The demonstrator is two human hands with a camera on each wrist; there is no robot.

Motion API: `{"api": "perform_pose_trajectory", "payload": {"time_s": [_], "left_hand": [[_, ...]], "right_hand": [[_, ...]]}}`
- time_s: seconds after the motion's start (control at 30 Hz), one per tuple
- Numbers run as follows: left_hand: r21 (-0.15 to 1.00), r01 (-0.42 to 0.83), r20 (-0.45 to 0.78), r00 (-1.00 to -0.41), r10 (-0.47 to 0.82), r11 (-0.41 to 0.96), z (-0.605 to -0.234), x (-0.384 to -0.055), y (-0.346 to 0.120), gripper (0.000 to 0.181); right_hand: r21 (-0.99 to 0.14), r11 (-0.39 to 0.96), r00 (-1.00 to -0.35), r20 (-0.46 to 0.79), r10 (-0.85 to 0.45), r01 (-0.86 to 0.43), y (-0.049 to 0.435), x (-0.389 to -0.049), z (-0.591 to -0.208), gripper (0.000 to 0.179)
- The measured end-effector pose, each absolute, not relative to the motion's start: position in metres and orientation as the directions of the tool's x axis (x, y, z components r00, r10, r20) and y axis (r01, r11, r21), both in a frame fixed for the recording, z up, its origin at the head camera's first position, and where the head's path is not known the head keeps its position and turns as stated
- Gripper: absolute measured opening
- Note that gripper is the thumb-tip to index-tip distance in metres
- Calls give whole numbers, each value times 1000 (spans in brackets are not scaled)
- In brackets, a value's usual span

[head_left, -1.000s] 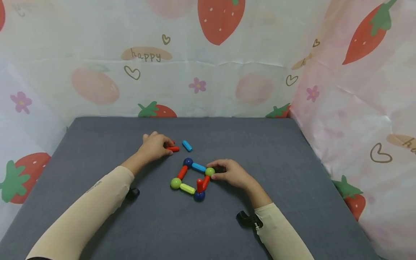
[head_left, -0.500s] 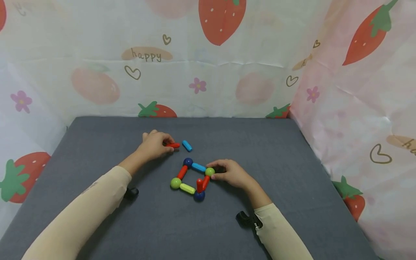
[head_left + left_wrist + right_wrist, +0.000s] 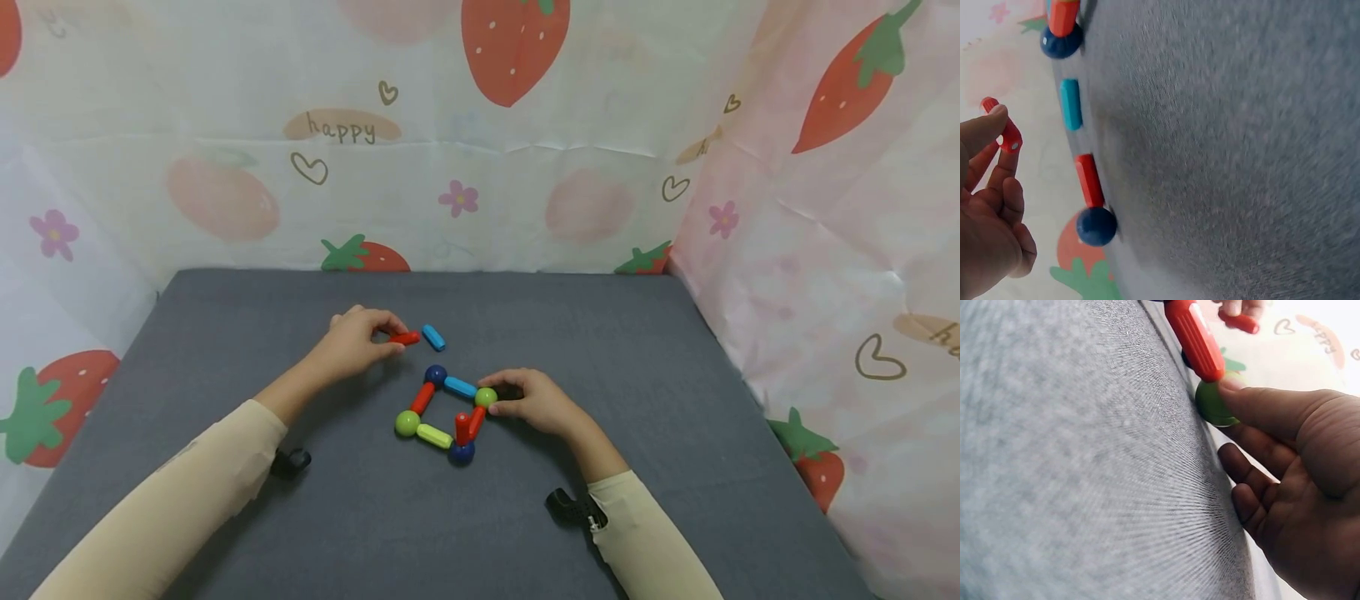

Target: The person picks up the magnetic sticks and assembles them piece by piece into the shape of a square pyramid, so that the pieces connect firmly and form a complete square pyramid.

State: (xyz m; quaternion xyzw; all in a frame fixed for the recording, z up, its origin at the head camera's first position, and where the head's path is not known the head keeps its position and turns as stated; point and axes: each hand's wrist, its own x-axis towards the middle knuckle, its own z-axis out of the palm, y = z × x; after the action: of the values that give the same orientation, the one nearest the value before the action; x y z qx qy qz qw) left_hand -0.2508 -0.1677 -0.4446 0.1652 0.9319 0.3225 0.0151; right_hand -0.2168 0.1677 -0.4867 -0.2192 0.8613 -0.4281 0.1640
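My left hand (image 3: pixel 357 339) pinches a red magnetic rod (image 3: pixel 1010 134) between thumb and fingertips, held above the table. My right hand (image 3: pixel 534 402) holds a green ball (image 3: pixel 486 397) at the right corner of a four-sided rod-and-ball frame. Its other corners are a dark blue ball (image 3: pixel 436 376) at the back, a green ball (image 3: pixel 407 423) at left and a dark blue ball (image 3: pixel 461 453) in front. Red, light blue and yellow-green rods join them. Another red rod (image 3: pixel 462 427) stands upright on the front ball.
A loose light blue rod (image 3: pixel 433 337) lies behind the frame. In the left wrist view, another red rod (image 3: pixel 1089 181) and a dark blue ball (image 3: pixel 1096 226) lie on the grey cloth (image 3: pixel 637 333), hidden behind the left hand from the head camera. Printed curtains stand around the table.
My left hand has lifted the red rod from the table and shifted it slightly right; its forearm has swung left. The right hand and the frame stay in place.
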Motion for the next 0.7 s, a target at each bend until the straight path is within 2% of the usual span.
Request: {"api": "perform_pose_trajectory", "payload": {"time_s": [0.7], "left_hand": [[756, 217, -13, -938, 346, 617, -440, -207, -160, 25]], "right_hand": [[-812, 529, -845, -87, -528, -248, 169, -217, -487, 38]]}}
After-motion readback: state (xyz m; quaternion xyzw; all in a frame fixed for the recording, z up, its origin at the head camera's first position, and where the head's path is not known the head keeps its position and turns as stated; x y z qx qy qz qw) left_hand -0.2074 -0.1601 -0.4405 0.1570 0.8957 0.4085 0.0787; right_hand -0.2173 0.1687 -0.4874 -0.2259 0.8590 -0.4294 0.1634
